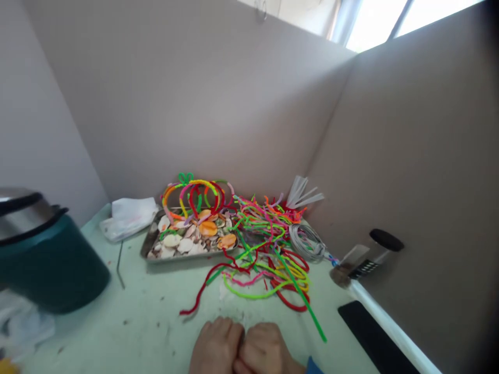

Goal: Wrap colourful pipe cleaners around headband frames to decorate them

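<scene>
My left hand (217,347) and my right hand (265,347) rest knuckles up at the near edge of the view, side by side and touching. Both have their fingers curled in. Whatever lies between or under the fingers, if anything, is hidden. Just beyond them is a loose pile of coloured pipe cleaners (262,218), with a red pipe cleaner (200,294) and a green pipe cleaner (302,296) reaching toward me. Behind it on the left, a metal tray (187,258) holds seashells (185,245) and several bent pipe-cleaner rings (199,182).
A large teal flask (58,265) stands at the left, near a white plastic packet (132,218) and a thin metal rod (120,265). Coiled wire (307,243), a clear jar (376,254) and a black strip (376,335) lie right. Grey partitions (202,93) enclose the table.
</scene>
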The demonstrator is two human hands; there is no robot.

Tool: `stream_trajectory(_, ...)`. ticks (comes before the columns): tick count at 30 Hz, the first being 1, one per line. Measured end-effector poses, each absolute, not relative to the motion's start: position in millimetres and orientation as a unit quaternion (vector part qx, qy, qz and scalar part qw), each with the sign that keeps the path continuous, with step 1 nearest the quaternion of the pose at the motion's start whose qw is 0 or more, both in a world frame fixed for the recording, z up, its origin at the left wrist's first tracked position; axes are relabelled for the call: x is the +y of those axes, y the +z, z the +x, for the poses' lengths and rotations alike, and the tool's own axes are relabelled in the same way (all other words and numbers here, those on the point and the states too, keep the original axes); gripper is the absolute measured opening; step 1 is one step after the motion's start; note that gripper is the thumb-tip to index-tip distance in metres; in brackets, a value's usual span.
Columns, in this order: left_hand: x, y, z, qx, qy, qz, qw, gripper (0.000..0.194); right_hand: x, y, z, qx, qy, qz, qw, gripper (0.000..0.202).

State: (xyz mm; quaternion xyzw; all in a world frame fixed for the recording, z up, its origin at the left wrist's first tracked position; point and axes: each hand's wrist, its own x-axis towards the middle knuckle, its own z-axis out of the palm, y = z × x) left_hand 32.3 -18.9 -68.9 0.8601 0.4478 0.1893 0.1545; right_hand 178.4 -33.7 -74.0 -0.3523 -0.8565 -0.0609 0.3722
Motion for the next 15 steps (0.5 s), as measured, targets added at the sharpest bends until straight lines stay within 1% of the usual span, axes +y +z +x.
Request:
stream_trajectory(3, -17, -48, 39, 0.463, 0.192, 0.844, 0.189, 0.019, -35, -51, 184, -0.87, -0.021, -0.354, 0.344, 0.031)
stream_trajectory(6, -15, -32, 40, 0.455, 0.195, 0.848, 0.188, 0.019, -35, -37, 185, -0.883, -0.011, -0.333, 0.331, 0.027)
stream_trajectory(11, -20, -33, 43, 0.474, 0.207, 0.836, 0.183, 0.017, -39, -36, 185, -0.882, -0.003, -0.338, 0.328, 0.028)
stream_trajectory(14, -19, -52, 43, 0.469, 0.213, 0.837, 0.186, 0.015, -35, -48, 185, -0.882, 0.004, -0.339, 0.327, 0.032)
stream_trajectory(15, -17, -60, 41, 0.457, 0.211, 0.845, 0.179, 0.016, -33, -55, 185, -0.882, -0.006, -0.33, 0.336, 0.036)
